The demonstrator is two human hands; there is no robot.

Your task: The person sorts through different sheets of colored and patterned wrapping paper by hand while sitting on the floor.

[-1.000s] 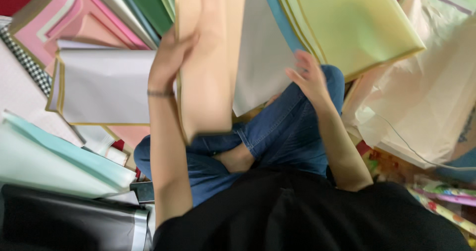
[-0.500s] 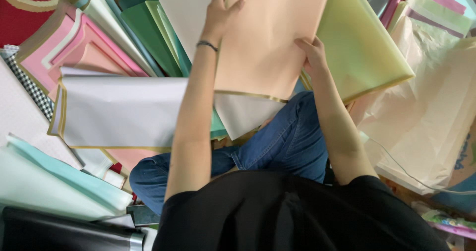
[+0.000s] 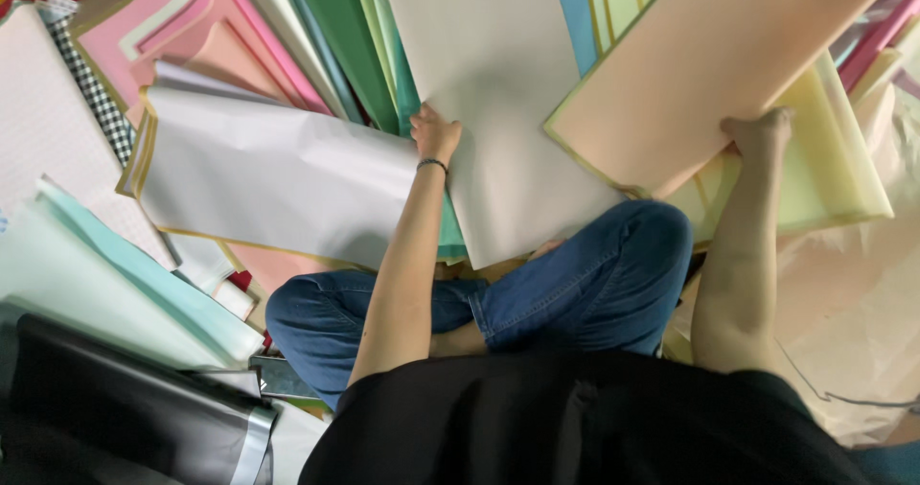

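Note:
I sit cross-legged in blue jeans [image 3: 575, 293] among many large coloured paper sheets. My left hand [image 3: 434, 132], with a thin bracelet at the wrist, rests on the left edge of a big white sheet [image 3: 498, 92] that lies ahead of my knees. My right hand [image 3: 759, 130] grips the lower edge of a peach sheet with a gold border [image 3: 709, 63], held out to the right above a pale yellow sheet [image 3: 824, 178].
Pink [image 3: 201, 25], green [image 3: 335, 25] and white gold-edged sheets [image 3: 268, 178] fan out at the left. Mint sheets [image 3: 115, 274] and black wrapping [image 3: 125, 408] lie at the lower left. Translucent cream wrap [image 3: 853, 303] lies at the right.
The peach sheet has swung from the centre over to the right in my right hand. My left hand let go of it and dropped onto the white sheet that was beneath.

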